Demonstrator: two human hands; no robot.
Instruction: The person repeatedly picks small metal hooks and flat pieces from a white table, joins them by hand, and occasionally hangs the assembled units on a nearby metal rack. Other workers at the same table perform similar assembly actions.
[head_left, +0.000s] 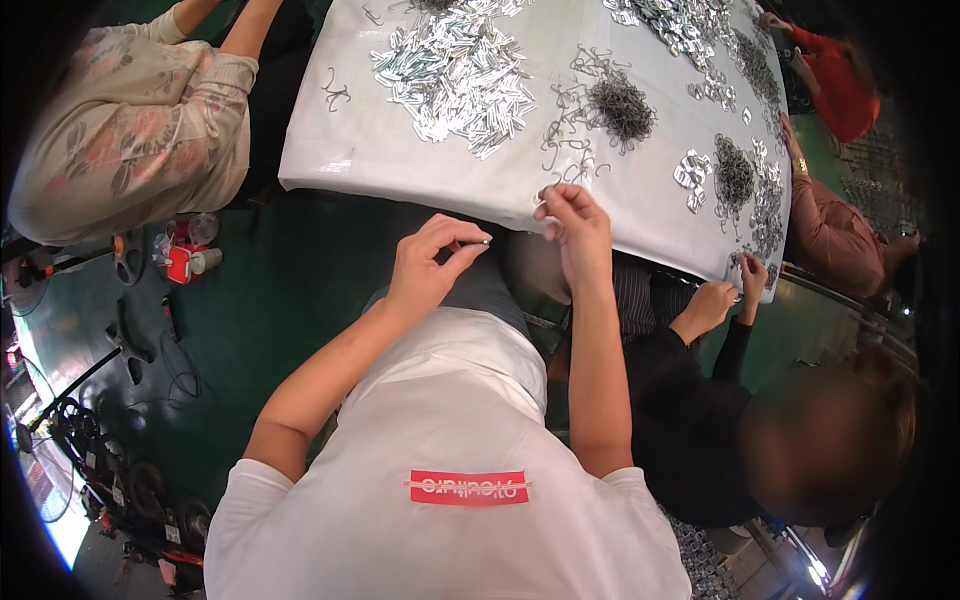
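My left hand (430, 262) is closed in a pinch in front of the table's near edge. The tip of a small shiny metal piece (487, 242) shows between thumb and forefinger; the rest is hidden. At the table edge, my right hand (582, 228) is also pinched closed, and what its fingertips hold is too small to make out. Just beyond it lie loose bent wire hooks (566, 150) and a dark tangled heap of wire hooks (622, 108). Farther left on the table spreads a big pile of shiny narrow metal pieces (455, 85).
The white-covered table (330, 150) carries more metal heaps (733, 178) at right. Close on my right, a person in black (690, 420) works with both hands at the edge. Others sit at left (140, 130) and far right (840, 230). A red container (179, 264) is at left.
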